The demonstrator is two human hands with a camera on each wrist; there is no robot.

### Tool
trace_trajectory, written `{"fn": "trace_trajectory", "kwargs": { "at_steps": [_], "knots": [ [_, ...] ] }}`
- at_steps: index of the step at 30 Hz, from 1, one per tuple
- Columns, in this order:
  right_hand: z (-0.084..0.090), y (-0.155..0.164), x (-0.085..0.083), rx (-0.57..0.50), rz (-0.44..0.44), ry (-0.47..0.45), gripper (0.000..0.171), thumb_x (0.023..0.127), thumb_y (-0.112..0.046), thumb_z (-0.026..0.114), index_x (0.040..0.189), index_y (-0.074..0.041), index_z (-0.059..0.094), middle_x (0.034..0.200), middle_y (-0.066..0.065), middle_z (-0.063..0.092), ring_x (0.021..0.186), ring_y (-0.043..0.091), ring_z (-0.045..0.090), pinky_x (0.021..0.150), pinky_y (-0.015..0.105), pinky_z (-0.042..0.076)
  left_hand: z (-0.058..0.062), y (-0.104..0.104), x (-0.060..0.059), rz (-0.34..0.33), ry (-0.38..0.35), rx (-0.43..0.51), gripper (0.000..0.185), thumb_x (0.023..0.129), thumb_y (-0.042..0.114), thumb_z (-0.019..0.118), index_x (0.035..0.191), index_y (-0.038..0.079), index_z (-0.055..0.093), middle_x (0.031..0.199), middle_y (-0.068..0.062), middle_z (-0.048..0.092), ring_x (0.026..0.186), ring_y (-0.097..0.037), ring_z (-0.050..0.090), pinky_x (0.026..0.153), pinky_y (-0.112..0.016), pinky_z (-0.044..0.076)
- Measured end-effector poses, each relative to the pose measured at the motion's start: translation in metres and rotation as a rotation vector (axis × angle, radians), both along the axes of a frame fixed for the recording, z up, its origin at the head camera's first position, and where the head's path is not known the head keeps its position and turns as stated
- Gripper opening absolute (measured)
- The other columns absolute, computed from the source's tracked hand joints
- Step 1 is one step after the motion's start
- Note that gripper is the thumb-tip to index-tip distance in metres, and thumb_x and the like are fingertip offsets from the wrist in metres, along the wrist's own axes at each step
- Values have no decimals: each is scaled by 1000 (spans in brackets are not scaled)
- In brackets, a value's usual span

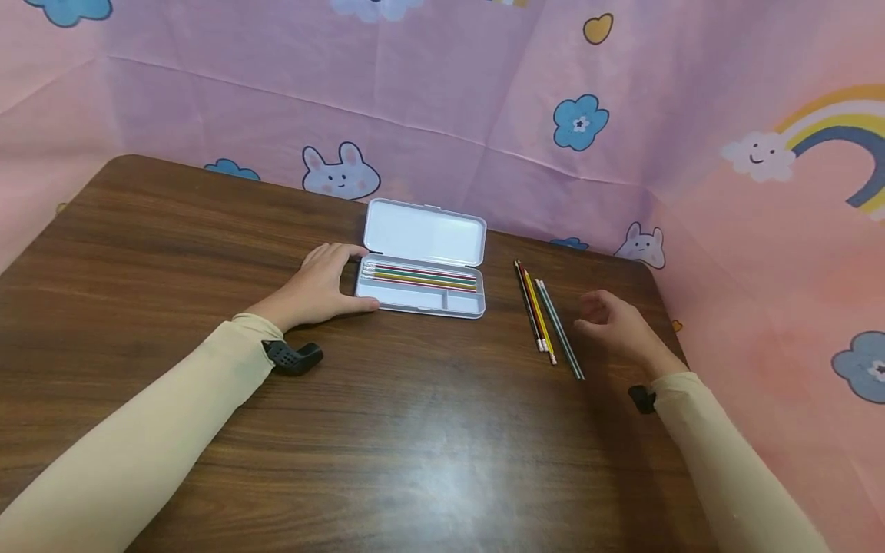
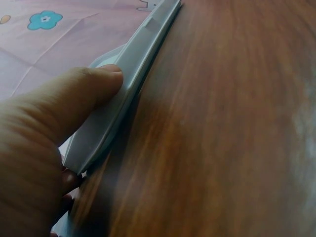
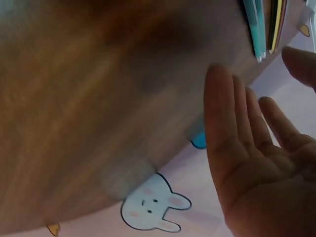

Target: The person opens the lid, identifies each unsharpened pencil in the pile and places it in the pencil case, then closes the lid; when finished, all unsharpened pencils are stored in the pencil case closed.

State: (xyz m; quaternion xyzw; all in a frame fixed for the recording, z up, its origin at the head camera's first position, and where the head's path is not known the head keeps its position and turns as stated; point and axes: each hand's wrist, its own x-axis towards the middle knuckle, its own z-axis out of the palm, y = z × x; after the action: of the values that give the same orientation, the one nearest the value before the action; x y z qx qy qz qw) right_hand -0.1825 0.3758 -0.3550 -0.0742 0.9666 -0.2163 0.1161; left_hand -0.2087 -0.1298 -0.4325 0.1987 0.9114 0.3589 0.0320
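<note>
A white pencil case [image 1: 422, 308] lies with its lid [image 1: 425, 233] raised at the back. Several pencils [image 1: 423, 278] lie side by side in its long rear compartment, white eraser ends to the left. My left hand [image 1: 314, 288] holds the left end of the case. In the left wrist view the thumb [image 2: 96, 84] presses against the front wall; the other fingers are mostly hidden. Right of the case, several loose pencils lie on the table: dark and yellow ones [image 1: 534, 307] together, greenish ones [image 1: 560, 330] beside them. My right hand [image 1: 618, 330] hovers right of these, fingers relaxed, holding nothing.
The brown wooden table [image 1: 387, 430] reaches a patterned pink and lilac cloth [image 1: 442, 92] behind and to the right. The table's right edge runs close to my right hand. The case's front compartment [image 1: 408, 296] has a small divider.
</note>
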Motion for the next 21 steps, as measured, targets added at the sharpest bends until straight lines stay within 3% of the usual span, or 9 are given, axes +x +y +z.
{"fn": "trace_trajectory", "kwargs": {
  "at_steps": [6,14,21],
  "knots": [
    [-15,-5,8,-60,-15,-95,42,98,-19,72,132,1,59,114,20,68,93,26,69,72,35,61,-2,0,-2,6,11,-3,94,82,55,84,151,5,42,152,-17,45,142,-35,37,124,-58,14],
    [-19,-14,10,-116,-42,-142,42,98,-15,72,132,3,57,111,20,66,89,23,68,72,37,63,-3,0,-1,5,5,-8,96,82,56,83,151,5,42,152,-16,45,141,-34,37,123,-58,16],
    [-19,-19,8,-56,-37,-139,38,97,-14,72,129,3,60,102,16,66,81,20,67,67,35,62,-3,0,-1,5,3,-10,96,82,57,82,151,5,41,152,-16,45,141,-34,37,124,-58,15]
  ]
}}
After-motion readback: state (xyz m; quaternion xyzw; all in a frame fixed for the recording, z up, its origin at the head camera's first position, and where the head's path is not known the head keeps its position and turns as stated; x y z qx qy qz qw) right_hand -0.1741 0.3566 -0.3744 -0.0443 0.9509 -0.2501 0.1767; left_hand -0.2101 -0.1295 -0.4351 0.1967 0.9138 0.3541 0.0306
